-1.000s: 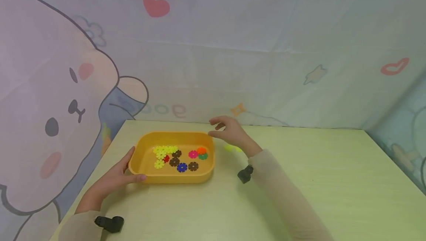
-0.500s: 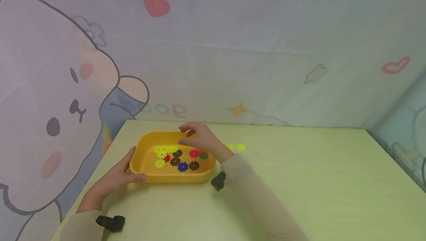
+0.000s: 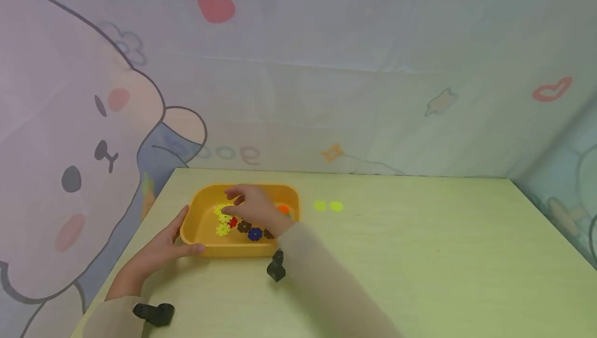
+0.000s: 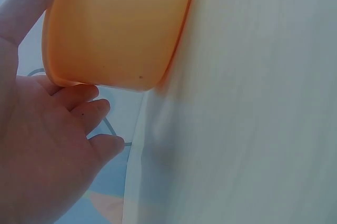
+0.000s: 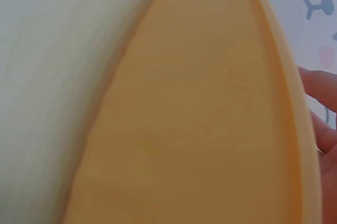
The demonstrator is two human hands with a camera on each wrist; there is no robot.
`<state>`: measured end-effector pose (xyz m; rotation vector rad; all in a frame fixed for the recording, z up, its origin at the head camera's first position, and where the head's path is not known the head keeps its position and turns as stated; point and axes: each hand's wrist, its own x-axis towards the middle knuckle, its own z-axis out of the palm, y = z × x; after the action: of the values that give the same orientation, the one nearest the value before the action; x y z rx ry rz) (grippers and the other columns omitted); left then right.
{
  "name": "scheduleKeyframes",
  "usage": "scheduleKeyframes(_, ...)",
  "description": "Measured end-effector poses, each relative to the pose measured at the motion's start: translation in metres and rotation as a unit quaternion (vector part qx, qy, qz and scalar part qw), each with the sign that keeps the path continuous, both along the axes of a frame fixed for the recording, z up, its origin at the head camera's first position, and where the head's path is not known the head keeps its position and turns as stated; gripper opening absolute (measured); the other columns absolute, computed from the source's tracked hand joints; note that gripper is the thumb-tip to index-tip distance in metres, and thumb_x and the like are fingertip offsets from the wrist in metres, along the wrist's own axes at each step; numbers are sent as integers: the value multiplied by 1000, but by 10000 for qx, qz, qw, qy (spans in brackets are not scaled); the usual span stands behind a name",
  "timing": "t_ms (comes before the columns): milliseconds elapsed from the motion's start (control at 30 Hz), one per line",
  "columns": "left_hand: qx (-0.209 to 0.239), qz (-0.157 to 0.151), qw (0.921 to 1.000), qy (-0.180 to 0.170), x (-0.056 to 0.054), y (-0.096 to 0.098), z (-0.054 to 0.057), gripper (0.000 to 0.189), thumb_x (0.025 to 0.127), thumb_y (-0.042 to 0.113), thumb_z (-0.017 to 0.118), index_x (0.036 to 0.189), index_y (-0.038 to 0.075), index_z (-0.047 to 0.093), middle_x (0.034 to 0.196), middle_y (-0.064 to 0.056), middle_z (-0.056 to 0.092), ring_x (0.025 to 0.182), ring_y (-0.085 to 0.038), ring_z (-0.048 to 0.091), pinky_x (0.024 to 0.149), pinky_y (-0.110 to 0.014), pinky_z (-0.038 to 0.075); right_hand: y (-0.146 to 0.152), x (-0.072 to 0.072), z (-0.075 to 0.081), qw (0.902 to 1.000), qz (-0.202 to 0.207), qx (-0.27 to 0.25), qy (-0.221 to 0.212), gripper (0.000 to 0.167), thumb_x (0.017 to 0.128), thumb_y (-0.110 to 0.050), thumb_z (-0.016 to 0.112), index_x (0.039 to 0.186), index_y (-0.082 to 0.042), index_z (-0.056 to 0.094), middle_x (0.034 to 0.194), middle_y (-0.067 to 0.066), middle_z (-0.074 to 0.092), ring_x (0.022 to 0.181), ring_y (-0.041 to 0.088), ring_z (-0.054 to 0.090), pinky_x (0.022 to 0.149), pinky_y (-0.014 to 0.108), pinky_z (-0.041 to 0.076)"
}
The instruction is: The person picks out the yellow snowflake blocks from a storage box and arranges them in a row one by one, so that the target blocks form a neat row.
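Head view: a yellow tray [image 3: 242, 251] sits on a pale table [image 3: 443, 255], left of centre and near the back edge. The left hand [image 3: 160, 247] grips its near left corner, thumb along the near wall and fingers along the left end; the left wrist view confirms contact. The right hand [image 3: 256, 206] is over the tray, fingers bent and thumb extended, a clear gap between them and nothing seen in its hold. Its fingertips are by the yellow pieces [image 3: 223, 229]; at this angle, whether they touch any cannot be told.

Also inside the tray: a red piece [image 3: 232, 222] just beside the yellow ones, a brown piece [image 3: 244, 226], a blue piece [image 3: 255, 234] to the right of it, and an orange piece [image 3: 282, 209] near the right end. The right hand and wrist hide part of the contents.

Two yellow discs [image 3: 336, 206] lie on the table, right of the tray, apart from each other. Behind the table hangs a printed backdrop [image 3: 326, 42]. Each pale sleeve [image 3: 336, 286] carries a black device [image 3: 276, 266] at the wrist.
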<state>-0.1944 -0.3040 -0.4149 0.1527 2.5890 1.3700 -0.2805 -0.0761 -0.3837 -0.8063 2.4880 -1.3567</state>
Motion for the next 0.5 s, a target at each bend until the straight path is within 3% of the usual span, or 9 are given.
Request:
scheduleKeyframes(300,106,-57,9999,40,3,-2,0,109,86,28,73,154,10,-10,159,-25,-5,142,-51,1,105,-75,7,-22,4,-15,9994,-102,9,-345,43,85,-16,74,125,-5,63,116,9,65,86,11,58,66,16,51)
scheduleKeyframes(500,53,-65,9999,59,2,0,0,109,86,29,73,154,11,-10,159,-25,-4,142,-51,2,105,-75,8,-25,2,-24,9990,-99,228,-369,42,83,-14,76,122,-5,65,111,6,66,86,12,59,71,16,51)
